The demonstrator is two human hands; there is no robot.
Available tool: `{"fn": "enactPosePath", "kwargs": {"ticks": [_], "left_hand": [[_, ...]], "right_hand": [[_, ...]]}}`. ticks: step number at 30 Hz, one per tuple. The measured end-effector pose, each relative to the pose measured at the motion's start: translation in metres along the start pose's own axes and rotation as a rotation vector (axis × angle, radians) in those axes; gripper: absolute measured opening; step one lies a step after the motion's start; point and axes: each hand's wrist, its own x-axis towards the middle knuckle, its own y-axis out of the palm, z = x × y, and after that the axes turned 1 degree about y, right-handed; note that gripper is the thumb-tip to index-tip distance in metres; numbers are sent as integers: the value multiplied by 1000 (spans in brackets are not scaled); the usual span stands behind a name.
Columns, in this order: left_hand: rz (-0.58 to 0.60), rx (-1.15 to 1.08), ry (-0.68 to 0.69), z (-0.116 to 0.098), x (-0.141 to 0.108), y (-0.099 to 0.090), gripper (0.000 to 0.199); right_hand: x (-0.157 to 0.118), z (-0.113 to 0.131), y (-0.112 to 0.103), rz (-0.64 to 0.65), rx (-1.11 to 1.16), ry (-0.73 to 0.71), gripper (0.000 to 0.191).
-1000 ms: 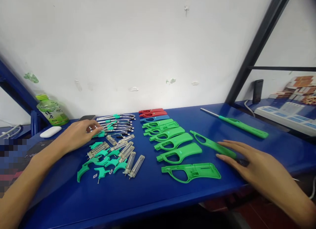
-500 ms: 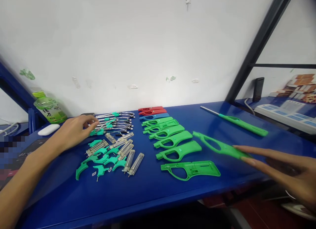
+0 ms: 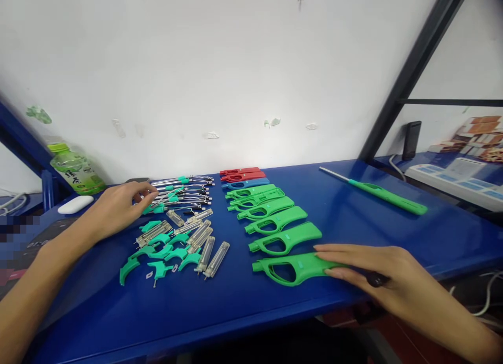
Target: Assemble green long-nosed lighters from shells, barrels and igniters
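My right hand (image 3: pixel 377 272) pinches the rear end of a green lighter shell half (image 3: pixel 310 267) between thumb and fingers. This half lies over the front shell of the row, hiding its inside. A dark, round-ended object (image 3: pixel 377 279) shows in the same palm; its kind is unclear. My left hand (image 3: pixel 126 204) is curled, its thumb and fingertips at the left ends of several metal lighter tubes (image 3: pixel 171 187) with wires and teal parts; what it grips is hidden. Below it are teal triggers (image 3: pixel 161 269) and clear fuel tanks (image 3: pixel 217 259).
More green shells (image 3: pixel 286 238), a blue one (image 3: pixel 251 184) and red ones (image 3: pixel 245 175) form a row on the blue table (image 3: pixel 236 322). A long green lighter (image 3: pixel 387 196) lies at right. A bottle (image 3: pixel 76 170) and a white case (image 3: pixel 76 205) stand left.
My right hand has moved left and toward me, bringing the green shell half down over the open front shell. My left hand has stayed in place.
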Motion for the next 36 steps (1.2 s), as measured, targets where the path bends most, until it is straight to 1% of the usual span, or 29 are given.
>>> {"fn": "enactPosePath", "kwargs": {"ticks": [6,11,18,22,27,29,31,34,36], "left_hand": [[5,1,2,-1,0,1,33],[14,-2,0,0,0,2,34],[-1,-12,31,-2,-4,2,33],[-30,-25,73,-5,-8,0,35],[-54,-28,70,-6,-5,0,37],[-71,-23,63,-7,-4,1,41],[-88,-17,57,-8,-4,2,51],[-113,-10,52,-10,-6,4,66],[-126,-9,52,-11,-6,5,68]], "right_hand": [[-4,-4,3,-2,-3,26,27],[-5,-5,3,-41,-9,21,26],[-11,-10,5,-4,-34,67,28],[-11,-13,6,1,-42,52,30],[-8,-14,7,22,-60,24,29],[-8,-12,6,27,-75,25,30],[-9,-8,6,11,-87,9,29],[-8,-3,8,-23,-87,-57,24],[-6,-2,11,-37,-81,-88,20]]}}
